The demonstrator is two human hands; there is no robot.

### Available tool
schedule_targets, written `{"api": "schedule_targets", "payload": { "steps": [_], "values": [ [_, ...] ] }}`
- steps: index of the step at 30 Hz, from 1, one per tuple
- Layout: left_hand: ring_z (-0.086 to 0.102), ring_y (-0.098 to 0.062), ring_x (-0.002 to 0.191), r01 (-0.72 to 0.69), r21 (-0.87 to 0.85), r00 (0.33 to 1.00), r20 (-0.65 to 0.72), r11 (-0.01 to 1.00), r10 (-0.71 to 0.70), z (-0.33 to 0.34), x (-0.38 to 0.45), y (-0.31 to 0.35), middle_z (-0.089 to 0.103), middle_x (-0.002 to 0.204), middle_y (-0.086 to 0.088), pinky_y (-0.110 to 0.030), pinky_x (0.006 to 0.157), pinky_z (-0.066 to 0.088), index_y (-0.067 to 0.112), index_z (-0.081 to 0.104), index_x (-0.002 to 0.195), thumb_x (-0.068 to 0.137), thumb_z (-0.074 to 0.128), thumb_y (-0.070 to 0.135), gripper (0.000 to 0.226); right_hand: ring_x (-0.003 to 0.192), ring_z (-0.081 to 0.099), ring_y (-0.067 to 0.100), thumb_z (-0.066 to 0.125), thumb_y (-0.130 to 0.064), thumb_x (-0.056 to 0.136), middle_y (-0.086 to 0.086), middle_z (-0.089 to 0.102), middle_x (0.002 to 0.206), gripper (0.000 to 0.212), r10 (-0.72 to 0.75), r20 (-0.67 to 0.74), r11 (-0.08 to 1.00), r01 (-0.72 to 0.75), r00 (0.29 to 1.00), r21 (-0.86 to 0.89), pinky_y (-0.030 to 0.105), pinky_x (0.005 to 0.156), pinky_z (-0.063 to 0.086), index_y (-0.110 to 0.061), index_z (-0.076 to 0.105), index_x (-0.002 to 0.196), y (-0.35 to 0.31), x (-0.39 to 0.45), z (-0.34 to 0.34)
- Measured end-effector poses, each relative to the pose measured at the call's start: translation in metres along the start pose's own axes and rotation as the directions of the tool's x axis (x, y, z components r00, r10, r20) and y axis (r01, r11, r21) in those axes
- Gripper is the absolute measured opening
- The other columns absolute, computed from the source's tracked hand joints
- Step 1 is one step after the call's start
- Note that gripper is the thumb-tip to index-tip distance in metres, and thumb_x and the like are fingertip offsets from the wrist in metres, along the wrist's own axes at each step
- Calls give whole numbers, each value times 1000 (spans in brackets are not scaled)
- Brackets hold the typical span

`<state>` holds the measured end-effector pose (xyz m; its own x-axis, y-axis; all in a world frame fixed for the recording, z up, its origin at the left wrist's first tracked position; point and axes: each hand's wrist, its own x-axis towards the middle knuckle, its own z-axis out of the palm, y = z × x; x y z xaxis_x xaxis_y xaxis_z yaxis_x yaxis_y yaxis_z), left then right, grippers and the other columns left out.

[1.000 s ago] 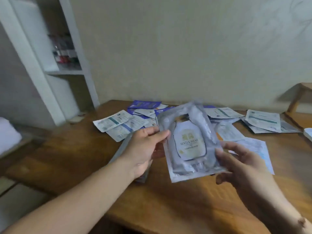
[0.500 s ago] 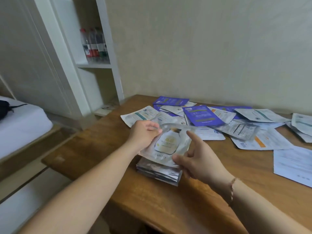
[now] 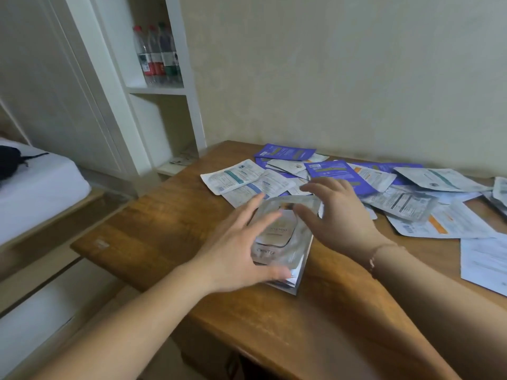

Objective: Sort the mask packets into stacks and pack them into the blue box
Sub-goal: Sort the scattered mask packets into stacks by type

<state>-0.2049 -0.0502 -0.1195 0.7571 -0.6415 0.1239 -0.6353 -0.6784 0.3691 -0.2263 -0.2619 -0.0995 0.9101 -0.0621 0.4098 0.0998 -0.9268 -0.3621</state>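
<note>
A stack of silver mask packets [image 3: 285,242] lies on the wooden table [image 3: 164,234], its top packet showing a pale bottle picture. My left hand [image 3: 236,250] is spread over the stack's left side with the thumb at its near corner. My right hand [image 3: 334,215] hovers over the stack's far right corner, fingers apart. Neither hand grips a packet. Behind the stack lies a loose spread of white packets [image 3: 238,178] and purple packets [image 3: 332,171]. No blue box is in view.
More white packets [image 3: 450,223] and a white sheet [image 3: 485,261] cover the table's right side. A white shelf unit [image 3: 181,89] with bottles [image 3: 157,56] stands at the left wall. A bed [image 3: 33,187] with a dark object is at far left.
The silver packet that both hands held up a second ago now lies on top of the stack. Both hands have let go and spread flat over it.
</note>
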Motion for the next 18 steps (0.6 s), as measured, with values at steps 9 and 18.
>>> {"api": "schedule_targets", "payload": {
  "steps": [9, 18],
  "values": [
    [-16, -9, 148, -25, 198, 1000, 8, 980, 24, 26, 1, 4, -17, 161, 17, -46, 122, 11, 39, 5, 153, 77, 31, 87, 93, 148, 15, 18, 27, -54, 99, -3, 17, 162, 62, -82, 390, 994, 103, 917, -32, 45, 119, 17, -24, 21, 153, 19, 12, 31],
    [-24, -9, 146, -38, 267, 999, 38, 963, 29, 33, -1, 2, -21, 160, 16, -45, 122, 12, 41, -8, 153, 74, 32, 89, 100, 142, 28, 19, 26, -57, 95, -2, 26, 158, 68, -144, 349, 990, 134, 926, 53, 32, 116, 23, -21, 24, 153, 27, 3, 36]
  ]
}}
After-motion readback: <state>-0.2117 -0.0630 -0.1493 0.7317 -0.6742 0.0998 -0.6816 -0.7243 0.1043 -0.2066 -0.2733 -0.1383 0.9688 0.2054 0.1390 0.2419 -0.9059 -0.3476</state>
